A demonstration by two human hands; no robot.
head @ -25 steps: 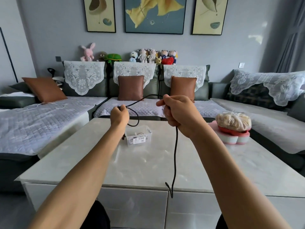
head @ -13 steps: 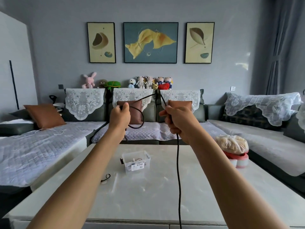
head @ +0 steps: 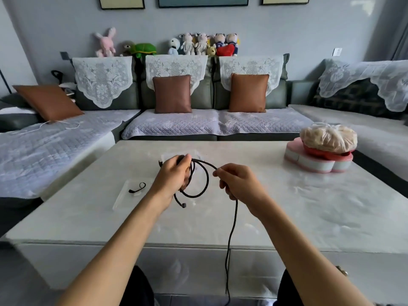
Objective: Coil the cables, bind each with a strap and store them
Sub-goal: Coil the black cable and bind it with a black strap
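At the bottom middle of the frame the loose end of the black cable (head: pixel 230 235) hangs down past the front edge of the table (head: pixel 309 217). Just above it, in the middle, the right hand (head: pixel 237 183) pinches the cable while the left hand (head: pixel 173 176) grips a few loops, so the coil looks only part done. To the left the small black strap (head: pixel 138 188) lies unused on a clear lid (head: pixel 123 199), and binding and storing are still to do
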